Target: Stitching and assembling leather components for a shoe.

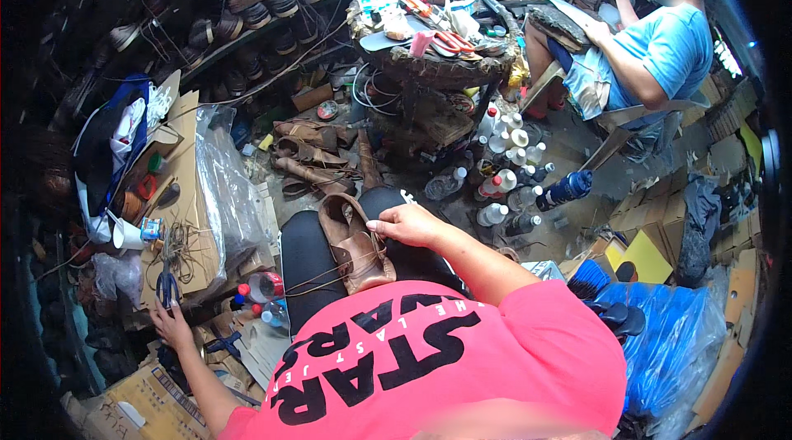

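- The brown leather shoe (346,228) is lying across the person's lap, on the black trousers (307,244), its open heel end facing away from the body.
- The right hand (406,224) is pinching the shoe's near-side edge on the right, fingers closing on the leather (the exact grip is partly hiding behind the knuckles).
- The left hand (172,326) is resting well apart from the shoe, its fingertips just at the handles of the dark scissors (167,285); whether they are clamping on them, I cannot tell.
- As for what is done, the upper is already taking a shoe's form, with straps or panels joining over the foot.
- As for what is left, loose thread (315,287) is trailing from the shoe over the left thigh, so the work is probably standing partway, with thread ends remaining untrimmed.
- The scissors are lying by a tangle of cord (180,244) on the cardboard (186,136), not touching the shoe.
- Beyond the knees, brown leather pieces (312,151) are lying in a heap; whether they are waiting or finished, I cannot tell.
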`<state>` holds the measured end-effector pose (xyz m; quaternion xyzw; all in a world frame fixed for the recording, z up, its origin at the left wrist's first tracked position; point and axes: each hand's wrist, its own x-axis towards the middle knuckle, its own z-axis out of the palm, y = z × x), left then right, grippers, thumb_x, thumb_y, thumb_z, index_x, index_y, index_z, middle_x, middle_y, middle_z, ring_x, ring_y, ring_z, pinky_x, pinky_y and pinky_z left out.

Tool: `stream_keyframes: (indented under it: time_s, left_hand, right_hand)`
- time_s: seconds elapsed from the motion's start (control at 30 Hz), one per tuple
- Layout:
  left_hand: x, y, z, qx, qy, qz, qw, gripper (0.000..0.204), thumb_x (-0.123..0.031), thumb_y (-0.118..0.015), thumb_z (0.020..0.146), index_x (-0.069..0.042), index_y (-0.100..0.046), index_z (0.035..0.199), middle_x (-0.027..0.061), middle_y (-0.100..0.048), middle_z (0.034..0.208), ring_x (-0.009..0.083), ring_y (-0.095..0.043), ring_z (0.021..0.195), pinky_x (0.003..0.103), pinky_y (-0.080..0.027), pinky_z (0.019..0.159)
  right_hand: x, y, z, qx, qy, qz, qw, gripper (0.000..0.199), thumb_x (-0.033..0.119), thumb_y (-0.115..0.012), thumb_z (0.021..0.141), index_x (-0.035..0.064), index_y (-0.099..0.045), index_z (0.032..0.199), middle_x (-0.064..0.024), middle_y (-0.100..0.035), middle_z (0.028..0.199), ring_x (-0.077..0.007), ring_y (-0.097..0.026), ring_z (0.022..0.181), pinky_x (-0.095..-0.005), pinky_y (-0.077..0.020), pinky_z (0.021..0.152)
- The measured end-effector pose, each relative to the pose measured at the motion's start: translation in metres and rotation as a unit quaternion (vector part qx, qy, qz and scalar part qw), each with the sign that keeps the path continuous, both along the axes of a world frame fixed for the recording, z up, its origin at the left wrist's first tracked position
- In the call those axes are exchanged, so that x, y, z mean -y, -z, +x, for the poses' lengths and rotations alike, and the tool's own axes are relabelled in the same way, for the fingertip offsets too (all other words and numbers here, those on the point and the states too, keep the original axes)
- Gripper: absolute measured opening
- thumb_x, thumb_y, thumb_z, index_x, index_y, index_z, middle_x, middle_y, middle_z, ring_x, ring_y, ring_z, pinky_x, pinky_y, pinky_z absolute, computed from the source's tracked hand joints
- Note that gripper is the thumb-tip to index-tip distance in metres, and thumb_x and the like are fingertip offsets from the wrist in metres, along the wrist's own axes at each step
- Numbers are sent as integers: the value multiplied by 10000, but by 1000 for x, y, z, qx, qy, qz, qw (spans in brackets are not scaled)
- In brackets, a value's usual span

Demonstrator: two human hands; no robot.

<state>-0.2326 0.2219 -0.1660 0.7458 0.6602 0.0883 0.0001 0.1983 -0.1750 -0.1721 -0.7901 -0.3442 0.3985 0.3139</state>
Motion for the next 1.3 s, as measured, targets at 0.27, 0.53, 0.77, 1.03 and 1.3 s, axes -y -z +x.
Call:
stream_keyframes:
  time_s: [0.27, 0.53, 0.77, 1.03, 1.3]
  left_hand:
    - [-20, -20, 22, 1, 145, -20, 989, 577, -344, -659, 853, -88, -500, 1345, 186, -468, 1350, 361, -441, 1250, 443, -343, 1051]
    - [-28, -30, 20, 46, 158, 57, 985, 417, -193, -631, 852, -33, -584, 1234, 240, -609, 1107, 406, -567, 1026, 447, -434, 916]
    - [-34, -35, 14, 39, 175, 27, 983, 313, -109, -565, 884, -62, -611, 1191, 208, -651, 1079, 400, -613, 969, 442, -476, 839]
    - [-67, -60, -43, 221, -16, 104, 970, 369, -93, -478, 888, -94, -586, 1241, 169, -686, 969, 293, -666, 706, 368, -513, 568]
    - [-79, -109, -87, 595, -45, -41, 801, 301, -224, -491, 932, -190, -619, 1202, 73, -663, 1085, 137, -547, 705, 218, -400, 521]
  right_hand:
    - [4, 0, -1, 2, 15, 19, 1000, 528, 579, -516, 901, 86, -704, 879, -144, -672, 803, -278, -651, 789, -375, -483, 741]
    - [6, -2, 0, 14, 8, 21, 1000, 523, 572, -517, 902, 84, -701, 878, -142, -673, 807, -273, -653, 788, -372, -485, 741]
    - [5, 1, -2, 15, 8, 28, 999, 515, 562, -521, 903, 79, -699, 883, -158, -665, 804, -292, -648, 782, -384, -483, 734]
    - [10, 1, -5, 22, 15, 43, 999, 469, 502, -531, 931, 64, -689, 879, -87, -642, 730, -174, -598, 714, -325, -467, 688]
    - [7, 4, 0, 21, 29, 58, 998, 457, 480, -556, 921, 35, -660, 922, -115, -654, 788, -193, -617, 768, -343, -473, 706]
